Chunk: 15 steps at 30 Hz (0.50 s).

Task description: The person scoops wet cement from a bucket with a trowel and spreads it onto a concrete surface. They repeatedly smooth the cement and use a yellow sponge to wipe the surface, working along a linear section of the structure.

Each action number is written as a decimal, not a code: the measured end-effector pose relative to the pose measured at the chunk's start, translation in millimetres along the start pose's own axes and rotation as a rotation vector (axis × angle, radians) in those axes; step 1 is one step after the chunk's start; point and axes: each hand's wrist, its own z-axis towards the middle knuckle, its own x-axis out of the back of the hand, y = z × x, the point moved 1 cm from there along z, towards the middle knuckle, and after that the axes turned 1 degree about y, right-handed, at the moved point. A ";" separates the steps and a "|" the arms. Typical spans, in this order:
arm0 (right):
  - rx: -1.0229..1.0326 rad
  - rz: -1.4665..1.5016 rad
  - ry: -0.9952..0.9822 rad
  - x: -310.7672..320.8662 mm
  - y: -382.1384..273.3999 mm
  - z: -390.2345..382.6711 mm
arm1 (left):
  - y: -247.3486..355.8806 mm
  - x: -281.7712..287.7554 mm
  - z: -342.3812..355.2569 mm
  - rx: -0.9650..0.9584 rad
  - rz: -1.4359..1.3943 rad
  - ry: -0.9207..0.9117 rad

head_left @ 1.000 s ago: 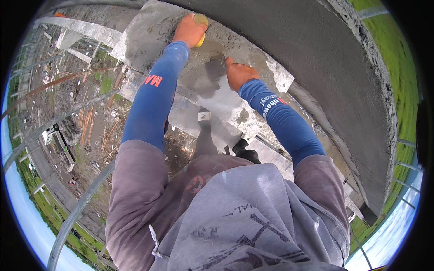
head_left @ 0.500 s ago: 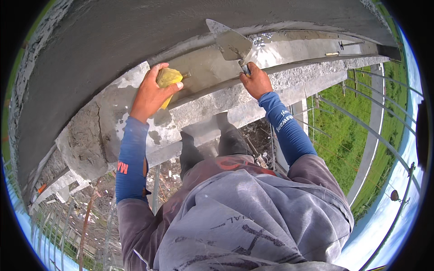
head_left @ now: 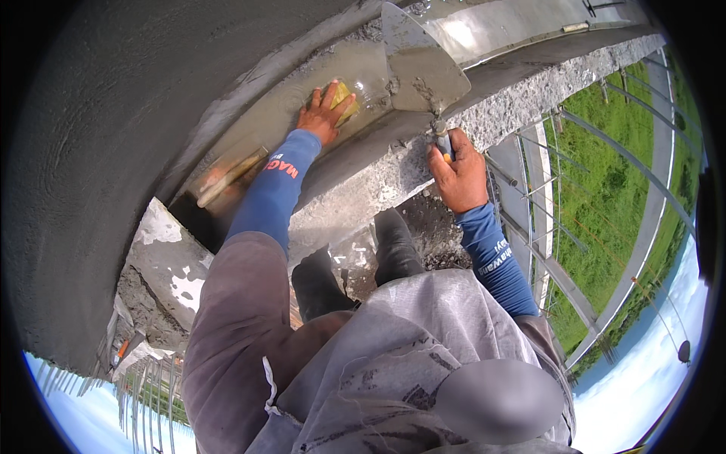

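The left hand (head_left: 321,119) lies palm down on a yellow sponge (head_left: 345,103), its fingers a little apart and bent over the sponge, with the thumb side lying across it, so the sponge is held against the wet, glossy grey ledge (head_left: 370,94). Part of the sponge shows past the fingers, on the right. The right hand (head_left: 457,174) is closed around the handle of a trowel (head_left: 425,76), with the fingers wrapped and the blade pointing away from the body. The grey-smeared blade spans the ledge's near edge in this view, to the right of the sponge and apart from it; I cannot tell whether it touches the surface. A pale stick-like piece (head_left: 227,181) lies on the ledge beside the left forearm. Beyond the ledge, a smooth grey wall (head_left: 91,151) curves up on the left. Rough concrete (head_left: 378,181) runs along the near side, and 2 dark boots (head_left: 397,246) stand below it. At the lower left is an orange-handled tool (head_left: 123,349), and green grass (head_left: 590,174) shows far down on the right.
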 end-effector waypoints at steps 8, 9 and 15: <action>-0.011 -0.140 -0.078 -2.7 -2.3 0.3 | 2.2 -3.0 21.4 -0.017 0.043 -0.097; 0.041 -0.146 -0.061 -3.2 -1.4 1.2 | 4.1 12.1 16.2 0.009 -0.055 -0.138; 0.188 -0.246 -0.119 -5.9 -23.9 -0.3 | -8.0 140.2 -109.0 0.225 -1.356 0.099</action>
